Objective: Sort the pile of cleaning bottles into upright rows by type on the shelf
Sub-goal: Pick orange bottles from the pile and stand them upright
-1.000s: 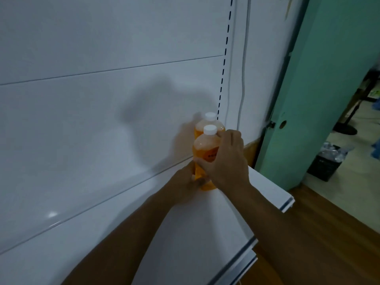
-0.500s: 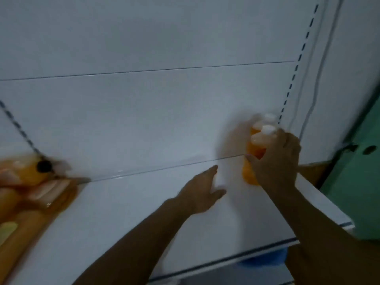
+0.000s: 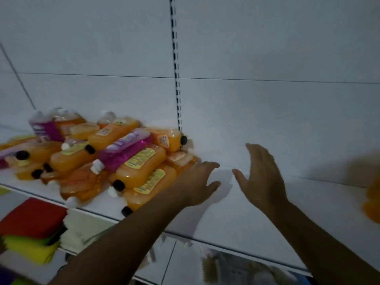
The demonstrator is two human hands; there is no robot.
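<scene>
While both hands are hanging over the white shelf (image 3: 236, 212), neither one is holding anything. The left hand (image 3: 197, 182) is lying loose with its fingers stretched out flat. The right hand (image 3: 261, 173) is spread wide with its thumb sticking out.

The pile of bottles (image 3: 98, 159) is sitting on the shelf, and it is our landmark. Most bottles in the pile are orange, a few are purple, and all of them seem to be lying down in a jumble. The left hand is just beside the pile's right edge. Its fingers are very near the closest orange bottle (image 3: 150, 182), but the picture is too blurry to tell if they are touching. The right hand is farther from the pile, with the left hand between them. So the left hand looks like the better one to grab next.

That closest orange bottle is lying on its side. Its long way is slanting, with its dark cap pointing to the front edge of the shelf and its bottom pointing toward the back wall. A hand would probably need to wrap around its middle and tip it up.

Far from the pile, at the right edge of the view, something orange and blurry (image 3: 372, 200) is standing on the shelf. It may be a bottle already sorted.
</scene>
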